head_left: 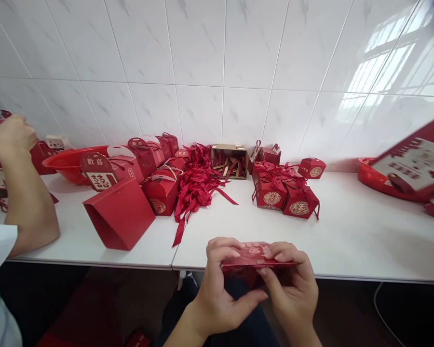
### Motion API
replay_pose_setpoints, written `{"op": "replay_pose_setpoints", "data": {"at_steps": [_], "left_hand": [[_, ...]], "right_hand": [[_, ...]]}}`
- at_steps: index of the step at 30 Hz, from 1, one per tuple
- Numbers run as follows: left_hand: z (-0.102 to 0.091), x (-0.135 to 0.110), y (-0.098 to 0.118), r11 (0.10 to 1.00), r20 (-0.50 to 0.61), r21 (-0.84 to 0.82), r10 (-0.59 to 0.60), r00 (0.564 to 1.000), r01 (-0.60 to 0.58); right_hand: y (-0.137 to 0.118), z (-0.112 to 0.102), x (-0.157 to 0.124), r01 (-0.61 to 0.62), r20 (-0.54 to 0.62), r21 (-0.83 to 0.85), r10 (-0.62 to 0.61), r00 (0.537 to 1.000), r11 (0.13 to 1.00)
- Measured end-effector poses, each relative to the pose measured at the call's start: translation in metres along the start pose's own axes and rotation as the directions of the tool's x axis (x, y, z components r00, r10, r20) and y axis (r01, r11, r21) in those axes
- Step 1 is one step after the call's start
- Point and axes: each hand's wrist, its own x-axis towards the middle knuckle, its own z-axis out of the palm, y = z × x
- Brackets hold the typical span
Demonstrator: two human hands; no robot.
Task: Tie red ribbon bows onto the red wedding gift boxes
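Head view: red carton [252,257] partly hidden by left hand [219,291], right hand [295,289]

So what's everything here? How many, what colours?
held carton: one, red, between hands
open carton: one, red, front left
boxes: many, red, left and right
ribbons: many, red, heaped mid-table
cardboard box: one, brown, by wall
strips: many, red and tan, inside
basins: two, red, left and right
printed piece: one, red and white, right edge
table: one or two, white, middle
wall tiles: many, white, behind
cable: one, white, below
co-worker's arm: one, white sleeve, left edge
left hand and right hand: two, bare, on carton
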Motion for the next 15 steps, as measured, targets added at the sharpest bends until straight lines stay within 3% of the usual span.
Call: {"op": "replay_pose_setpoints", "data": {"at_steps": [2, 5, 8, 12, 15], "left_hand": [[0.003, -0.002, -0.001, 0.976, -0.109, 0.211, 0.082, 0.991, -0.058], [0.01, -0.009, -0.001, 0.893, -0.284, 0.447, 0.201, 0.938, -0.056], [0.012, -0.015, 0.001, 0.873, -0.37, 0.488, 0.214, 0.904, -0.007], [0.006, -0.02, 0.007, 0.931, -0.374, 0.365, 0.117, 0.92, 0.03], [0.0, -0.022, 0.014, 0.902, -0.253, 0.419, 0.002, 0.968, 0.107]], "right_hand": [[-0.003, 0.0, 0.001, 0.07, 0.002, -0.027, -0.069, 0.998, 0.997], [-0.004, 0.0, 0.001, 0.147, 0.031, -0.052, -0.145, 0.989, 0.988], [-0.003, 0.0, -0.001, 0.185, 0.057, -0.049, -0.182, 0.982, 0.981], [-0.002, 0.001, -0.003, 0.168, 0.003, -0.073, -0.169, 0.986, 0.983], [-0.003, 0.004, -0.001, 0.146, -0.052, -0.107, -0.152, 0.987, 0.984]]}}
